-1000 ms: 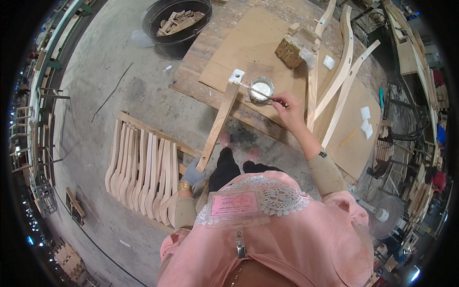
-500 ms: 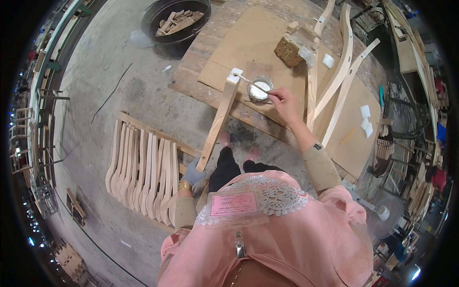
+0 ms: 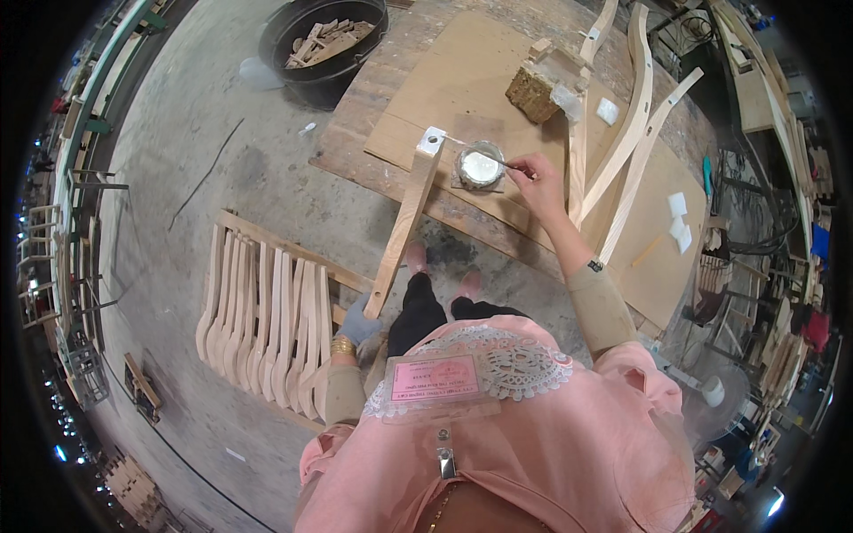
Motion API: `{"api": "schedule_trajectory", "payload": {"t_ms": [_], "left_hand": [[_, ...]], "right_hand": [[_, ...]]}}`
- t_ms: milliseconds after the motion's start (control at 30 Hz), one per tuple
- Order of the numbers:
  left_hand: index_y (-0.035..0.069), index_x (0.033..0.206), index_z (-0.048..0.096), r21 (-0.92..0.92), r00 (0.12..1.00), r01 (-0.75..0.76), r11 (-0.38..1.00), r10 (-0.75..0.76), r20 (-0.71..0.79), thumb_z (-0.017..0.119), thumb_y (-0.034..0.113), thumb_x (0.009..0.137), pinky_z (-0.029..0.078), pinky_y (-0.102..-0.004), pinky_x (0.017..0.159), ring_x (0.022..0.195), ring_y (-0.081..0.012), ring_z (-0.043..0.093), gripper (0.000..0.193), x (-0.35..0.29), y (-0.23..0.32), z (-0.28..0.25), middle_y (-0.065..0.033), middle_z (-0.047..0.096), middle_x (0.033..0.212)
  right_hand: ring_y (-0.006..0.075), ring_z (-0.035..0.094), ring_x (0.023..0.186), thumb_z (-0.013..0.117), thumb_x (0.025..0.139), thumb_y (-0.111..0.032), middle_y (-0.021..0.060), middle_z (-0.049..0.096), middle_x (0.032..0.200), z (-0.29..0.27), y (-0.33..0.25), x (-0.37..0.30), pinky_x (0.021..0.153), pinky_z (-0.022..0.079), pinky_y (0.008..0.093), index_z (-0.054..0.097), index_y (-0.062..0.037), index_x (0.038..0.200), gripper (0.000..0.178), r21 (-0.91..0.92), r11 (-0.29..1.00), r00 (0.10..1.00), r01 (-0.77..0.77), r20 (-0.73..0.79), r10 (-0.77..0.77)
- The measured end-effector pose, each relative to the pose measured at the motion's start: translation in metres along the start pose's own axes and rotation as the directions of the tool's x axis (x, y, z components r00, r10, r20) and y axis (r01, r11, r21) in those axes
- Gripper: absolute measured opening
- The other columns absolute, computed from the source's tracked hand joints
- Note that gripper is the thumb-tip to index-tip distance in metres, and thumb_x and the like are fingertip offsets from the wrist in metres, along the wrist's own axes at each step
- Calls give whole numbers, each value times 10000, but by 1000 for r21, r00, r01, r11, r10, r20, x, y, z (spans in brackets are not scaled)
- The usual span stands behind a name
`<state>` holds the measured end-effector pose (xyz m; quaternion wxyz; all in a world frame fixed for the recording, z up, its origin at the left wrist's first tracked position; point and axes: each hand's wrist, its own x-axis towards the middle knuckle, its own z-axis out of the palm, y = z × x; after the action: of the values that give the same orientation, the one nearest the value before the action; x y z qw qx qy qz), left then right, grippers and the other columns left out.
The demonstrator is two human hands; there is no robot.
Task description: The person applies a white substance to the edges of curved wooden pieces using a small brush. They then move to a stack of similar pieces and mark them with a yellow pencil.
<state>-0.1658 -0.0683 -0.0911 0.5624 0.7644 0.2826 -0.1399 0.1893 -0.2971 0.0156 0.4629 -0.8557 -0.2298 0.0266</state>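
Observation:
My left hand (image 3: 357, 322), in a grey glove, is closed round the near end of a long wooden bar (image 3: 407, 218). The bar slants away from me, its far end over the table edge. White paste coats that far end around a dark hole. Between the fingertips of my right hand (image 3: 538, 182) is a thin stick (image 3: 487, 155), held above a round pot of white paste (image 3: 481, 167). The stick's whitened tip hangs just right of the bar's coated end, apparently a little away from it.
Curved wooden pieces (image 3: 613, 169) and a rough block (image 3: 536, 92) lie on the cardboard-covered table (image 3: 426, 80). White pads (image 3: 680, 222) sit at its right. Several shaped wooden legs (image 3: 267, 311) lean on a rack at lower left. A black tub (image 3: 333, 84) holds wood scraps.
My right hand has drawn slightly right, taking the stick's tip off the bar's hole to beside the end. The left hand and bar have barely moved.

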Motion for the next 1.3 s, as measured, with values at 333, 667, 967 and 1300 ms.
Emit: {"api": "schedule_trajectory", "payload": {"t_ms": [333,667,967,1300], "left_hand": [[-6,1170,534,-5,1000,-18,1000,18,-21,645,152,596,471,-310,799,882,-218,590,605,-2,-3,-1,-149,628,990],[2,1158,537,52,1000,0,999,1,-10,647,166,593,473,-321,797,873,-232,597,598,-2,-1,-2,-157,632,975],[11,1178,527,112,998,-3,994,11,-66,700,198,573,469,-357,834,934,-295,595,656,-2,-21,-1,-182,621,1024],[-36,1242,473,76,998,39,996,-35,-55,701,157,578,455,-333,893,1039,-291,582,728,2,-19,7,-212,595,1119]], "right_hand": [[168,599,697,688,753,-62,81,597,786,1,2,-2,638,477,274,681,-46,879,128,49,999,999,-22,33,20],[143,581,688,684,766,-90,66,608,791,1,8,0,637,468,259,691,-45,901,142,86,991,995,-101,18,100],[227,610,759,618,776,-145,91,614,823,-27,-13,5,653,492,352,689,-106,831,98,-480,877,983,14,169,77],[264,590,864,555,765,-115,97,587,842,-18,-20,9,690,495,374,651,-127,861,137,-711,668,956,221,293,-4]]}}
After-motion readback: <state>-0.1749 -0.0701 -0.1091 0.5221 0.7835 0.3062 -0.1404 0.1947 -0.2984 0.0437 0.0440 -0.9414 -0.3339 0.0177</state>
